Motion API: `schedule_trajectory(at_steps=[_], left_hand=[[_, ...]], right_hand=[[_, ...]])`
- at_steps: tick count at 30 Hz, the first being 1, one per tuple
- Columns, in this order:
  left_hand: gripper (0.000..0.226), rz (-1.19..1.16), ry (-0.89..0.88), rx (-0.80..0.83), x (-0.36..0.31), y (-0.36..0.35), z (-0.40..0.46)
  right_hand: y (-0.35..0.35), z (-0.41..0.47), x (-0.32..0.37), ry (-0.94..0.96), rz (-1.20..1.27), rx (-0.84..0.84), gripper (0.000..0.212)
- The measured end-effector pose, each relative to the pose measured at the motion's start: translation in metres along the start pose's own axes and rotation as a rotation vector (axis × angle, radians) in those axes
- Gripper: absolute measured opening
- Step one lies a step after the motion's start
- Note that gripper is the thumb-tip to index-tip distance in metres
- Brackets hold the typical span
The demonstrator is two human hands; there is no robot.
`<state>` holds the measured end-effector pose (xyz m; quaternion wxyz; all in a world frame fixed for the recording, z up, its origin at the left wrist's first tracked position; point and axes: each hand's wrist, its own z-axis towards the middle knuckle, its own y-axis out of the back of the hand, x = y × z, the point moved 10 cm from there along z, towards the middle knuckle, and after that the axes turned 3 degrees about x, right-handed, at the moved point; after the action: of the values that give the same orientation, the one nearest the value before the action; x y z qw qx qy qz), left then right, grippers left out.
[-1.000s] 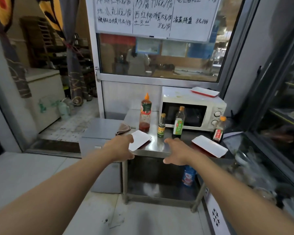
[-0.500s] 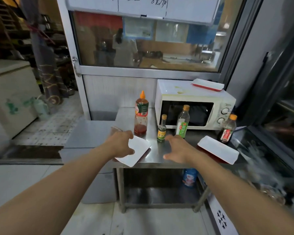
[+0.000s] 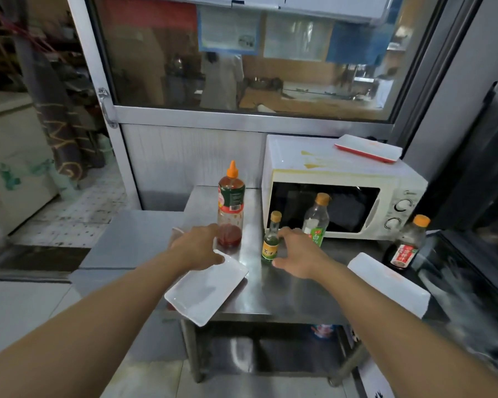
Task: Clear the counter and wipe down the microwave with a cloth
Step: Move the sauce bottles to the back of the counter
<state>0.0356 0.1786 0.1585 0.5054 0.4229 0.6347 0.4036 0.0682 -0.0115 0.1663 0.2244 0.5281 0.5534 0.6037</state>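
Head view: both hands are being extended over the steel worktop [image 3: 285,297]. The left hand [image 3: 196,248] is being held open, fingers relaxed, between the near white tray [image 3: 207,288] and the tall red sauce bottle [image 3: 231,205]; contact with either cannot be confirmed. The right hand [image 3: 296,254] is being held open just beside the small green bottle [image 3: 271,239], nothing being gripped. The microwave [image 3: 342,185], the item to be wiped, is being kept at the far right of the worktop, with yellow stains on its top and a red-edged tray [image 3: 368,147] lying there. A folded cloth-like item is being partly hidden behind the left hand; its identity cannot be told.

Hazards, as judged: the near white tray is overhanging the worktop's near edge, so a nudge from the left forearm is likely to tip it to the floor. The small green bottle and the clear bottle [image 3: 316,219] are standing close together in front of the microwave door; a sweep by the right hand is likely to topple one against the other. The dark sauce bottle [image 3: 408,242] and a second white tray [image 3: 388,285] are being kept at the right edge.

A glass serving window is being seen behind the worktop, a tiled doorway at far left, and a lower shelf beneath.
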Motion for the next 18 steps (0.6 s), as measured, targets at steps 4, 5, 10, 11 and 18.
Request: schedule_trajectory(at_steps=[4, 5, 10, 11, 18], left_hand=[[0.061, -0.08, 0.067, -0.038, -0.001, 0.006, 0.034], [0.062, -0.091, 0.088, -0.054, 0.001, 0.007, 0.041], [0.063, -0.165, 0.136, -0.098, 0.008, 0.007, 0.077], [0.065, -0.184, 0.145, -0.1, 0.01, 0.006, 0.085], [0.088, -0.395, 0.196, -0.158, 0.03, -0.002, 0.145]], right_hand=[[0.007, 0.036, -0.008, 0.053, 0.023, 0.011, 0.062], [0.008, 0.044, -0.009, 0.062, 0.025, 0.014, 0.061], [0.009, 0.08, -0.01, 0.086, 0.07, 0.005, 0.065], [0.009, 0.086, -0.009, 0.085, 0.082, -0.003, 0.065], [0.018, 0.119, -0.017, 0.031, 0.095, -0.085, 0.062]])
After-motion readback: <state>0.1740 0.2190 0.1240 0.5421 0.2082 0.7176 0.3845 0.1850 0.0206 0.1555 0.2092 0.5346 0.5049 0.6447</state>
